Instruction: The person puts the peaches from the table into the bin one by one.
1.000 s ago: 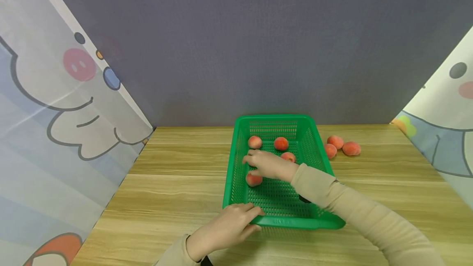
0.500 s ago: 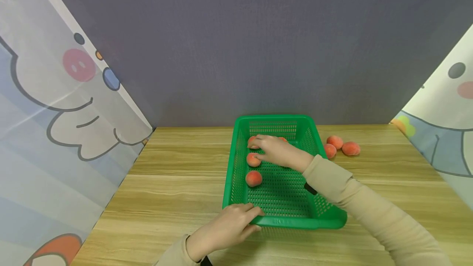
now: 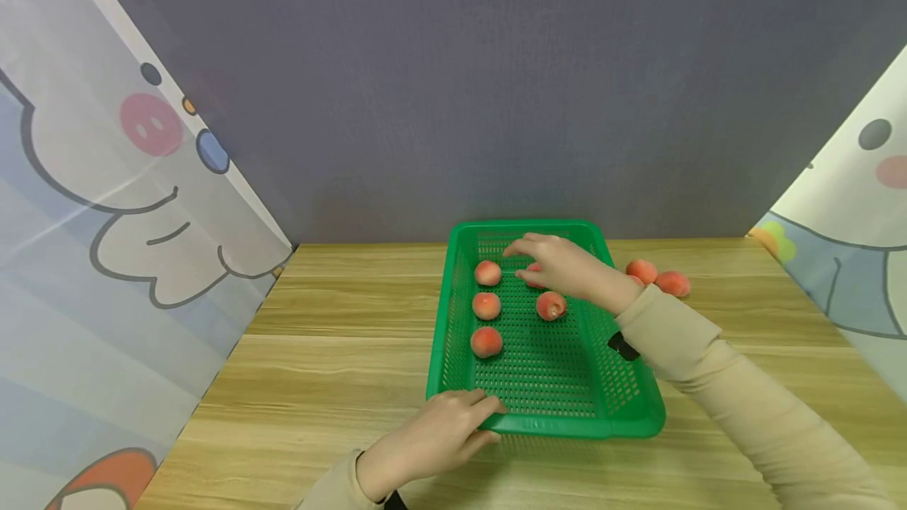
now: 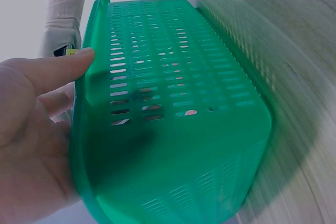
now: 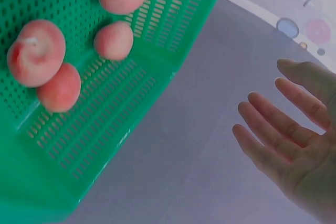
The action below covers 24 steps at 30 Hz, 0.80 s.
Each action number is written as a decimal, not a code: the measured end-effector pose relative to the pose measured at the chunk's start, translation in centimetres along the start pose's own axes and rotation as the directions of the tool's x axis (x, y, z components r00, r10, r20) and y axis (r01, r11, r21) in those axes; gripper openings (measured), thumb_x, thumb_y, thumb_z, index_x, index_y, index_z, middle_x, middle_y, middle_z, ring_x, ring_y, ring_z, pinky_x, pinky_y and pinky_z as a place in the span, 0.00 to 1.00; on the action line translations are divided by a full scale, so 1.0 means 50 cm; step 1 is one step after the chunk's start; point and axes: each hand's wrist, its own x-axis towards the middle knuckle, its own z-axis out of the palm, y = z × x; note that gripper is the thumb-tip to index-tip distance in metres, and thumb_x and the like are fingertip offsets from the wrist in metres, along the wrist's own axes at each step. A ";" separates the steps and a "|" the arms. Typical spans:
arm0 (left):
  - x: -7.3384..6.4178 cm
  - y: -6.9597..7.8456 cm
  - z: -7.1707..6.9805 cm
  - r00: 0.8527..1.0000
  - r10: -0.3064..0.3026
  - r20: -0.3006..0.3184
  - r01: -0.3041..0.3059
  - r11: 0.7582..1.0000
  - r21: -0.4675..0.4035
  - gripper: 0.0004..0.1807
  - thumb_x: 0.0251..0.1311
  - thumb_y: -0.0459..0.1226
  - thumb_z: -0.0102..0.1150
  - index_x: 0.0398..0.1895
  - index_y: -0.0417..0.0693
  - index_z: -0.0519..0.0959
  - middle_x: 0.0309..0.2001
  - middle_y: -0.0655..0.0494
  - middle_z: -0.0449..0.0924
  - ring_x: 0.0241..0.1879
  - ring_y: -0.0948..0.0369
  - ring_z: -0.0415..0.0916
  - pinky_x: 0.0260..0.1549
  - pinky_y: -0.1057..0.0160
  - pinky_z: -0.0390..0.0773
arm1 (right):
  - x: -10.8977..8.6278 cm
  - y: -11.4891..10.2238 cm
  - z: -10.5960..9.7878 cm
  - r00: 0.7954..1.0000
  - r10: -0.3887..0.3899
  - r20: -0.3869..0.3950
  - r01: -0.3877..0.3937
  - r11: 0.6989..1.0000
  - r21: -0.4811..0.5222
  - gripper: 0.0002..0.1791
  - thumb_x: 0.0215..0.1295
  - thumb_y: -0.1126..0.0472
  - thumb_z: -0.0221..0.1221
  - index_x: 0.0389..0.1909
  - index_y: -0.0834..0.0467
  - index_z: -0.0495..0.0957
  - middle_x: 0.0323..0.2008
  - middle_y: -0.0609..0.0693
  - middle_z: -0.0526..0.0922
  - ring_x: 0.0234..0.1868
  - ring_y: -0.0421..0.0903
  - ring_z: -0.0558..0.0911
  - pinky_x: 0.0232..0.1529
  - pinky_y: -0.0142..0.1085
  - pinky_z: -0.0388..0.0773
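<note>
A green plastic basket stands on the wooden table. My left hand grips its near rim at the left corner; in the left wrist view the thumb lies over the rim from outside. Inside, three peaches line the left side: a far one, a middle one and a near one. To their right sit a bruised peach and another peach, partly covered by my right hand. That hand hovers over the far part of the basket, fingers spread, holding nothing.
Just right of the basket, three loose peaches lie together on the table, one mostly behind my right forearm. A dark grey wall rises behind, with cartoon-printed panels on both sides.
My right hand has moved from the middle-left peach, across the far-left one, to the right and away over the far end. The left-hand peaches are now uncovered. The left hand stays put.
</note>
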 end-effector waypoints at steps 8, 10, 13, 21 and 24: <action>0.000 -0.001 0.000 1.000 0.001 0.000 -0.001 1.000 0.001 0.13 0.52 0.40 0.60 0.40 0.47 0.74 0.31 0.61 0.76 0.30 0.72 0.72 0.30 0.78 0.71 | -0.018 0.029 -0.033 0.997 0.054 -0.046 -0.054 0.999 -0.009 0.17 0.55 0.65 0.60 0.46 0.62 0.75 0.43 0.55 0.77 0.44 0.51 0.76 0.42 0.42 0.73; 0.000 -0.001 0.000 1.000 0.001 0.001 -0.001 1.000 0.002 0.13 0.52 0.40 0.60 0.40 0.47 0.74 0.31 0.61 0.76 0.30 0.72 0.72 0.31 0.78 0.71 | -0.023 0.038 -0.040 0.997 0.050 -0.061 -0.051 0.999 -0.016 0.17 0.54 0.65 0.60 0.46 0.62 0.75 0.42 0.56 0.77 0.43 0.51 0.76 0.42 0.43 0.73; 0.000 -0.001 0.000 1.000 0.000 0.003 0.000 1.000 0.003 0.13 0.52 0.40 0.60 0.40 0.47 0.74 0.31 0.61 0.76 0.30 0.71 0.73 0.31 0.77 0.71 | -0.031 0.050 -0.050 0.996 0.050 -0.078 -0.054 0.998 -0.042 0.17 0.54 0.65 0.60 0.45 0.63 0.75 0.40 0.56 0.77 0.42 0.52 0.77 0.41 0.44 0.74; 0.000 0.000 -0.002 1.000 -0.004 0.007 0.004 1.000 0.006 0.13 0.53 0.40 0.59 0.40 0.47 0.74 0.32 0.61 0.76 0.30 0.71 0.72 0.31 0.77 0.71 | -0.056 0.081 -0.074 0.991 0.091 -0.095 -0.096 0.994 -0.047 0.15 0.54 0.66 0.60 0.45 0.64 0.74 0.40 0.57 0.77 0.43 0.54 0.76 0.43 0.46 0.72; 0.000 0.000 -0.001 1.000 -0.005 0.009 0.005 1.000 0.009 0.13 0.54 0.41 0.58 0.41 0.48 0.74 0.32 0.61 0.76 0.31 0.72 0.72 0.32 0.77 0.71 | -0.067 0.089 -0.085 0.988 0.127 -0.086 -0.131 0.990 -0.045 0.15 0.56 0.66 0.58 0.45 0.64 0.74 0.40 0.58 0.77 0.43 0.54 0.75 0.42 0.47 0.72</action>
